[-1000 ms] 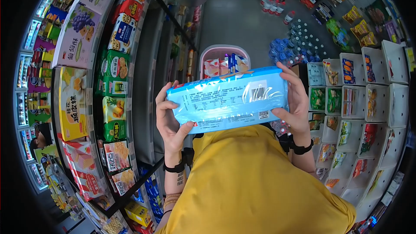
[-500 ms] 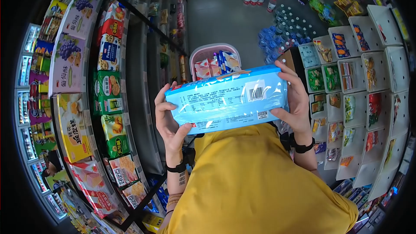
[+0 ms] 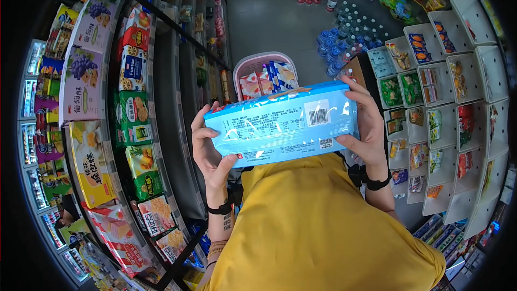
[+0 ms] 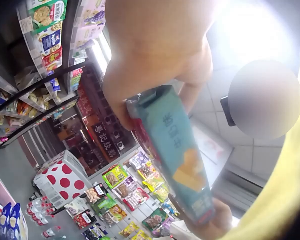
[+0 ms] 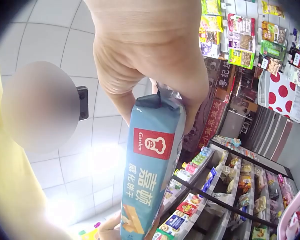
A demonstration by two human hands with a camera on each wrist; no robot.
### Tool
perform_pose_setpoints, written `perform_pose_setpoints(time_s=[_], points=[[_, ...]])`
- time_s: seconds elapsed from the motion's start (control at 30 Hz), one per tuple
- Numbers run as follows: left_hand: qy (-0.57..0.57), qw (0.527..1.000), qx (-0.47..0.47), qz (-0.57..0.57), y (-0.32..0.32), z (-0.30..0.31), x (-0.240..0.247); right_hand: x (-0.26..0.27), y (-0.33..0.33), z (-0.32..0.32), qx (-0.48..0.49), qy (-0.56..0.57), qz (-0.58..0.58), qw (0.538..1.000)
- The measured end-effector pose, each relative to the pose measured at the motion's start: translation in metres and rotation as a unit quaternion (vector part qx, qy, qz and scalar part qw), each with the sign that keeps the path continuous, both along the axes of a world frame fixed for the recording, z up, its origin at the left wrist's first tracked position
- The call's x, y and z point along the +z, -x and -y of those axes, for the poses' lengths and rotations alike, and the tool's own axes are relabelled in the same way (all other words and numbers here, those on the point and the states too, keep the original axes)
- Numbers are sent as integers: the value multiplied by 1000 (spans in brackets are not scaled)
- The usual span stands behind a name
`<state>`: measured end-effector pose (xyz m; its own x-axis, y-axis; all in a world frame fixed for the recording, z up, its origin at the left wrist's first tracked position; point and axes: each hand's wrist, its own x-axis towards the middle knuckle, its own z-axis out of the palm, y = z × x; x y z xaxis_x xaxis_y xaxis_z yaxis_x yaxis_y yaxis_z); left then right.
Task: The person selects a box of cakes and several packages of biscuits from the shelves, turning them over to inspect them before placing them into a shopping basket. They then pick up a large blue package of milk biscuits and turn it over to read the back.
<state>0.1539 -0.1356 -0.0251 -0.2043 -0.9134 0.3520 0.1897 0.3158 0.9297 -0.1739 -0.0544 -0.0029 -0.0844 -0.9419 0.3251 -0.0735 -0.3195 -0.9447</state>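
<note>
A light-blue packet of wafer biscuits is held crosswise in front of the yellow shirt. Its back, with printed text and a barcode, faces up in the head view. My left hand pinches one end between thumb and fingers. At the opposite end, my right hand grips with its thumb near the small square code. In the right wrist view the packet's narrow side shows a red logo and a wafer picture. A wafer picture also appears on the side seen in the left wrist view.
Beyond the packet stands a pink basket with several snack packs inside. Shelves of biscuit boxes line the left. White bins of small snacks rise on the right. Bottles stand on the floor ahead.
The head view has shifted: the left shelf's goods sit lower, while the basket, bottles and right bins have moved left in view. Both hands keep their hold on the packet, nearly still.
</note>
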Motion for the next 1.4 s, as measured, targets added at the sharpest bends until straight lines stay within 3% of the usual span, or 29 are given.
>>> perform_pose_setpoints(time_s=[0.97, 1.17, 1.4], points=[[-10, 998, 64, 4, -30, -11, -17, 2, -22, 33, 54, -16, -1, 998], [-60, 994, 34, -86, -32, -5, -21, -7, -22, 42, 45, -37, 9, 998], [-57, 998, 32, -25, -27, 8, -20, -15, -16, 51, 48, -51, 13, 997]])
